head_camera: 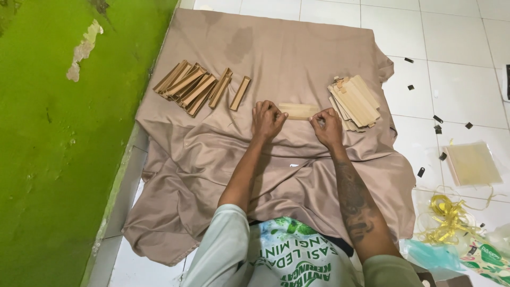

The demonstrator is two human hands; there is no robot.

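A flat, pale tan cardboard piece [297,110] lies on a beige cloth [276,58] spread over the floor. My left hand [267,120] grips its left end and my right hand [326,126] pinches its right end. To the left lies a row of several folded, long narrow cardboard boxes [197,86]. A stack of flat cardboard blanks [355,101] sits just right of my right hand.
A green wall [58,149] with peeling paint runs along the left. White floor tiles [457,48] to the right carry small black scraps [437,119], a clear bag of flat sheets [472,163], gold ribbon [450,213] and plastic packaging [486,255].
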